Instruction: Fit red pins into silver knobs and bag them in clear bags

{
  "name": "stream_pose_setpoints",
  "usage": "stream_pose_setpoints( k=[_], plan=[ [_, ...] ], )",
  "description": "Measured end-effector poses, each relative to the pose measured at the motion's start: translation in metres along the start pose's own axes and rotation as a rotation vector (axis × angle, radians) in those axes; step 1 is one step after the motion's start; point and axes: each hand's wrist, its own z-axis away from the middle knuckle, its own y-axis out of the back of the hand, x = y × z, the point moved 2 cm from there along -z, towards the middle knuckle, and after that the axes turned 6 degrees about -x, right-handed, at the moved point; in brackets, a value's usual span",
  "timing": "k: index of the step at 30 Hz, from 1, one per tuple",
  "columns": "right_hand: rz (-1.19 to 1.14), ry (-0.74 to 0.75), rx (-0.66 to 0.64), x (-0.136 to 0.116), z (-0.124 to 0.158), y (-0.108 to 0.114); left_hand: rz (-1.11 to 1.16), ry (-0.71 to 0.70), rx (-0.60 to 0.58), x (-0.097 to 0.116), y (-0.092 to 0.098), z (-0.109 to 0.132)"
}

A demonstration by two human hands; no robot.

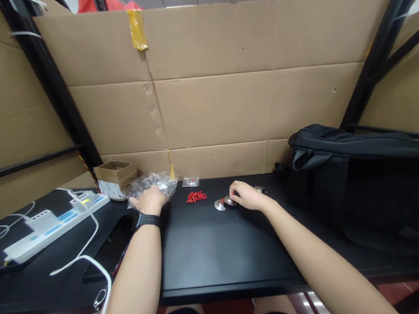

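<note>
My left hand (150, 200), with a dark watch on its wrist, rests on a heap of clear plastic bags (167, 183). Its fingers are mostly hidden, so I cannot tell what they grip. My right hand (246, 196) is closed, fingertips pinching a small metal disc (230, 201) that looks like a finger cymbal with a bit of red cord. Just left of it lies a similar disc (220, 205) with red at its centre, and another disc (260, 190) shows partly behind the hand. Farther left is a pile of red cord loops (196, 197).
A small bagged piece (190, 182) lies behind the cords. An open cardboard box (116, 173), a white power strip (57, 228) with cables and a dark flat device (109, 250) are at left. A black bag (367, 181) fills the right side. Cardboard panels (219, 106) enclose the table (226, 254).
</note>
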Motion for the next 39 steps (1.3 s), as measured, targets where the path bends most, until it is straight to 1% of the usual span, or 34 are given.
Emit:
stream_pose_setpoints(
  k=[2,8,13,18,20,21,24,26,27,28,29,31,33,35,37,39],
  plan=[
    [-0.009,-0.005,-0.004,0.001,0.000,0.000,-0.013,-0.014,-0.024,0.000,0.001,0.000],
    [-0.017,-0.005,-0.024,0.003,0.000,-0.003,-0.011,-0.020,-0.006,-0.004,-0.002,-0.003],
    [-0.021,0.020,-0.032,0.002,0.000,-0.003,0.024,0.008,0.028,-0.005,-0.003,-0.002],
    [-0.021,0.023,-0.032,0.002,0.000,-0.002,0.024,0.079,0.019,-0.010,0.000,-0.003],
    [-0.022,0.018,-0.029,0.003,0.000,-0.002,0.037,0.101,0.079,-0.014,0.005,-0.002],
    [-0.023,0.013,-0.027,0.003,0.000,-0.001,0.055,0.100,0.141,-0.015,0.009,-0.001],
    [-0.022,0.001,-0.018,0.004,-0.001,0.000,0.140,0.070,0.398,-0.011,0.024,0.009],
    [-0.017,-0.002,-0.013,0.005,-0.001,0.001,0.204,0.005,0.553,0.001,0.033,0.021],
    [-0.014,-0.004,-0.011,0.005,-0.001,0.002,0.232,-0.056,0.606,0.011,0.036,0.028],
    [-0.010,-0.007,-0.007,0.005,-0.001,0.002,0.255,-0.135,0.634,0.023,0.037,0.035],
    [-0.006,-0.011,-0.003,0.006,0.000,0.003,0.268,-0.234,0.635,0.037,0.036,0.042],
    [0.001,-0.022,0.006,0.007,0.000,0.004,0.259,-0.426,0.578,0.068,0.025,0.056],
    [0.009,-0.031,0.010,0.008,0.000,0.005,0.207,-0.581,0.470,0.100,0.006,0.069],
    [0.017,-0.040,0.005,0.009,0.001,0.006,0.139,-0.723,0.345,0.126,-0.016,0.079],
    [0.026,-0.045,-0.004,0.009,0.002,0.006,0.090,-0.816,0.223,0.141,-0.035,0.083],
    [0.037,-0.056,-0.015,0.009,0.003,0.007,0.079,-0.876,0.133,0.145,-0.045,0.082]
  ],
)
